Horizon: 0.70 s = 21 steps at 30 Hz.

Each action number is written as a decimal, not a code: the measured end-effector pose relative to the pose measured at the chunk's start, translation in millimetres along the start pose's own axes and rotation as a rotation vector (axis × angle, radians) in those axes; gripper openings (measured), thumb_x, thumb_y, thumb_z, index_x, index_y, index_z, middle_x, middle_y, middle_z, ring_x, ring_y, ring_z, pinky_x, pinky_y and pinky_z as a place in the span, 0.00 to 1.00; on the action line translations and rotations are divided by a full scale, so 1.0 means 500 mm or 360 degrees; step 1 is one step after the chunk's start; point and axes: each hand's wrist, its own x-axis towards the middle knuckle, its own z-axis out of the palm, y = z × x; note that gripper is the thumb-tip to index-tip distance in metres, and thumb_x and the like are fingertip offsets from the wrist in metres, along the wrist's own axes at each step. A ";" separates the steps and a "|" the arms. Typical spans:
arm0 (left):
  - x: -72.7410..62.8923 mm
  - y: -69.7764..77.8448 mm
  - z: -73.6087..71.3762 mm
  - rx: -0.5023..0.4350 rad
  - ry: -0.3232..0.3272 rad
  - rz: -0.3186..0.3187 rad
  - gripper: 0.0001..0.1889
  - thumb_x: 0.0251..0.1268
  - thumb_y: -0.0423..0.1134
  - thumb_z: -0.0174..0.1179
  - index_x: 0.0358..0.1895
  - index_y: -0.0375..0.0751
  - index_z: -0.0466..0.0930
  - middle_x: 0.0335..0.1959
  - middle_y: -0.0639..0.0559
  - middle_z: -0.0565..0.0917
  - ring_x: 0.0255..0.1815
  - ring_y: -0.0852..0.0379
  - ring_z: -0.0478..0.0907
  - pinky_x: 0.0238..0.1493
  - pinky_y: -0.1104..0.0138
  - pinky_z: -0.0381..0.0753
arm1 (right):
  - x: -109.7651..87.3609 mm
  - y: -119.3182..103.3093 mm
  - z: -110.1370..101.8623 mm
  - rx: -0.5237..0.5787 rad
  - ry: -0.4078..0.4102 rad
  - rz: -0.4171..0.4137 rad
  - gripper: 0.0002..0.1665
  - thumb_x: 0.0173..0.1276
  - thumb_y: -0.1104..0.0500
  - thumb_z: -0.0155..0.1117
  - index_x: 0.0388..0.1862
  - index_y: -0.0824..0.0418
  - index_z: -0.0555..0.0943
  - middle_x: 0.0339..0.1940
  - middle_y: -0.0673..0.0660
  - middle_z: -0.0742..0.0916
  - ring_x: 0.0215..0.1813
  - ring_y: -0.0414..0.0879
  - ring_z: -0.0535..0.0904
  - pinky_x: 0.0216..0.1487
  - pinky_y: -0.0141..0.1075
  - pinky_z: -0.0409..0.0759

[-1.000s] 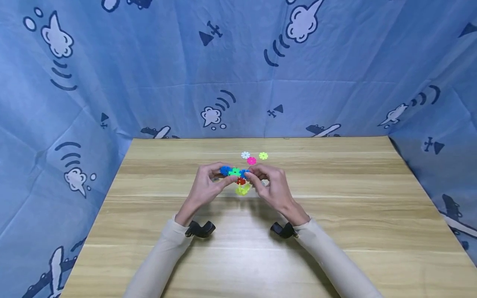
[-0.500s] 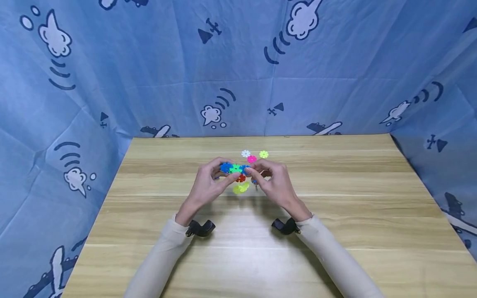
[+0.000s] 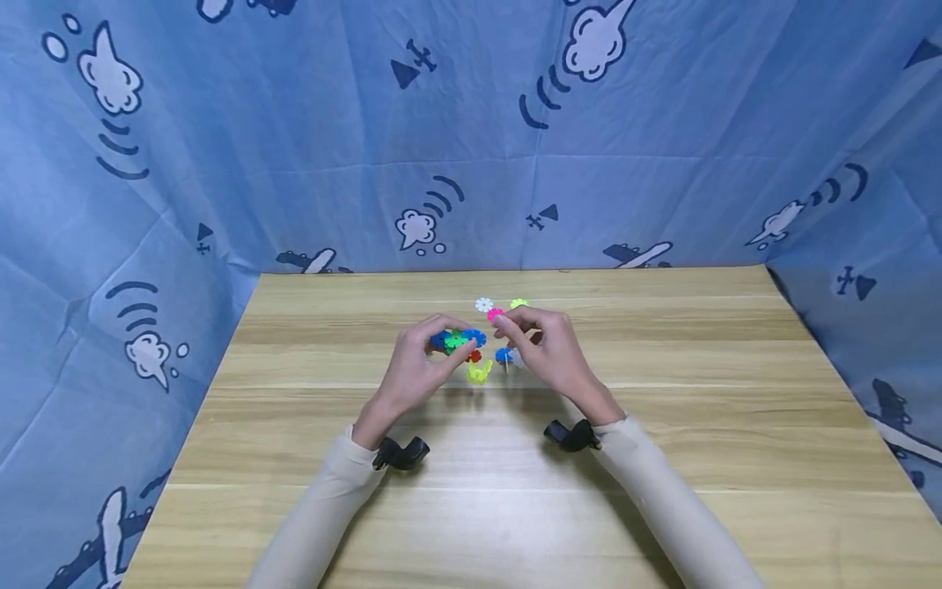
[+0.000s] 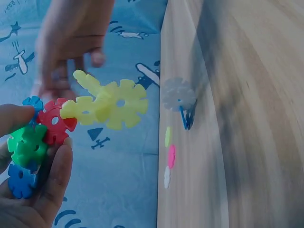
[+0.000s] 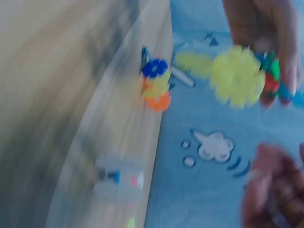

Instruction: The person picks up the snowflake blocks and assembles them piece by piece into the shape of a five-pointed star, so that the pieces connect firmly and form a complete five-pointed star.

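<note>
My left hand (image 3: 419,360) pinches a joined cluster of notched plastic snowflake discs above the table. In the left wrist view, the green disc (image 4: 28,145), a blue disc (image 4: 22,181) and the red disc (image 4: 56,118) sit between thumb and fingers. Yellow discs (image 4: 124,103) stick out from the red one, past the fingertips. Just right of the cluster, apart from it, is my right hand (image 3: 548,348), its fingers loosely bent with nothing visible in them. It is blurred in the right wrist view.
Loose white (image 3: 483,304), pink (image 3: 495,315) and yellow-green discs (image 3: 519,303) lie behind the hands. A clear disc (image 4: 179,94) joined to a blue one stands on the table. Blue, yellow and orange discs (image 5: 156,85) are grouped farther left. A patterned blue cloth (image 3: 471,139) hangs behind.
My right hand has let go of the blue disc at the cluster's right end and drawn back to the right. The cluster has turned a little in my left hand.
</note>
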 end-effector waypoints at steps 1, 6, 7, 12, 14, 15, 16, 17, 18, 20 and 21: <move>-0.001 0.001 -0.002 0.0007 0.0001 -0.0017 0.10 0.68 0.43 0.71 0.49 0.47 0.87 0.45 0.53 0.90 0.39 0.60 0.85 0.42 0.61 0.89 | 0.001 0.005 -0.002 -0.0053 0.0014 0.0056 0.16 0.81 0.50 0.61 0.43 0.59 0.90 0.37 0.56 0.93 0.36 0.53 0.89 0.35 0.39 0.87; -0.005 0.003 -0.012 0.0031 0.0012 -0.0050 0.10 0.69 0.44 0.71 0.50 0.49 0.88 0.46 0.54 0.90 0.39 0.60 0.84 0.39 0.66 0.87 | -0.001 0.027 0.001 -0.0467 -0.0087 0.0338 0.21 0.79 0.45 0.62 0.45 0.62 0.88 0.39 0.58 0.92 0.39 0.51 0.88 0.37 0.41 0.85; -0.006 0.004 -0.014 0.0032 0.0018 -0.0045 0.10 0.69 0.43 0.71 0.50 0.49 0.88 0.46 0.54 0.90 0.39 0.59 0.84 0.38 0.65 0.87 | -0.002 0.030 0.004 -0.0533 -0.0135 0.0382 0.22 0.79 0.44 0.63 0.46 0.62 0.87 0.40 0.59 0.92 0.39 0.51 0.88 0.37 0.42 0.85; -0.005 0.005 -0.019 0.0030 0.0055 -0.0042 0.09 0.69 0.42 0.71 0.49 0.47 0.88 0.45 0.52 0.90 0.39 0.58 0.85 0.39 0.62 0.88 | -0.001 0.044 0.020 -0.0627 -0.0358 0.0586 0.28 0.74 0.38 0.66 0.48 0.63 0.84 0.42 0.60 0.91 0.40 0.51 0.86 0.35 0.39 0.82; -0.005 0.005 -0.020 0.0026 0.0061 -0.0063 0.09 0.68 0.41 0.71 0.48 0.47 0.88 0.45 0.51 0.90 0.39 0.58 0.86 0.39 0.62 0.89 | 0.000 0.046 0.023 -0.0594 -0.0415 0.0662 0.28 0.71 0.37 0.69 0.47 0.62 0.84 0.43 0.60 0.90 0.42 0.51 0.84 0.36 0.38 0.80; -0.006 0.006 -0.021 0.0025 0.0062 -0.0077 0.09 0.68 0.41 0.71 0.48 0.47 0.88 0.46 0.51 0.90 0.39 0.58 0.86 0.39 0.63 0.89 | 0.000 0.047 0.024 -0.0578 -0.0433 0.0687 0.29 0.69 0.37 0.71 0.48 0.62 0.84 0.44 0.60 0.90 0.43 0.51 0.84 0.37 0.37 0.80; -0.006 0.005 -0.022 0.0024 0.0064 -0.0093 0.09 0.68 0.41 0.71 0.48 0.47 0.88 0.46 0.50 0.90 0.39 0.57 0.86 0.39 0.63 0.89 | 0.000 0.049 0.026 -0.0560 -0.0448 0.0702 0.29 0.69 0.38 0.72 0.48 0.62 0.83 0.44 0.61 0.89 0.43 0.52 0.83 0.38 0.37 0.80; -0.006 0.005 -0.023 0.0022 0.0066 -0.0108 0.09 0.69 0.41 0.71 0.49 0.47 0.88 0.46 0.50 0.90 0.38 0.57 0.86 0.38 0.63 0.89 | 0.001 0.050 0.028 -0.0540 -0.0458 0.0720 0.29 0.68 0.38 0.73 0.49 0.62 0.83 0.45 0.61 0.89 0.44 0.52 0.83 0.39 0.37 0.80; -0.007 0.005 -0.024 0.0022 0.0066 -0.0123 0.09 0.69 0.41 0.71 0.49 0.47 0.88 0.46 0.50 0.90 0.38 0.57 0.86 0.38 0.62 0.89 | 0.002 0.051 0.029 -0.0514 -0.0469 0.0728 0.29 0.67 0.39 0.74 0.50 0.62 0.83 0.46 0.61 0.89 0.45 0.52 0.82 0.40 0.38 0.81; -0.007 0.005 -0.027 0.0021 0.0066 -0.0151 0.10 0.69 0.42 0.71 0.50 0.48 0.88 0.47 0.50 0.89 0.39 0.56 0.86 0.39 0.60 0.89 | 0.003 0.051 0.032 -0.0463 -0.0487 0.0747 0.29 0.65 0.41 0.77 0.52 0.63 0.83 0.47 0.61 0.88 0.46 0.52 0.81 0.42 0.37 0.80; -0.007 0.006 -0.029 0.0024 0.0066 -0.0163 0.10 0.69 0.42 0.71 0.50 0.48 0.88 0.48 0.50 0.89 0.39 0.55 0.86 0.39 0.59 0.90 | 0.004 0.052 0.034 -0.0437 -0.0499 0.0752 0.29 0.64 0.43 0.78 0.52 0.63 0.83 0.46 0.61 0.87 0.45 0.51 0.81 0.41 0.37 0.80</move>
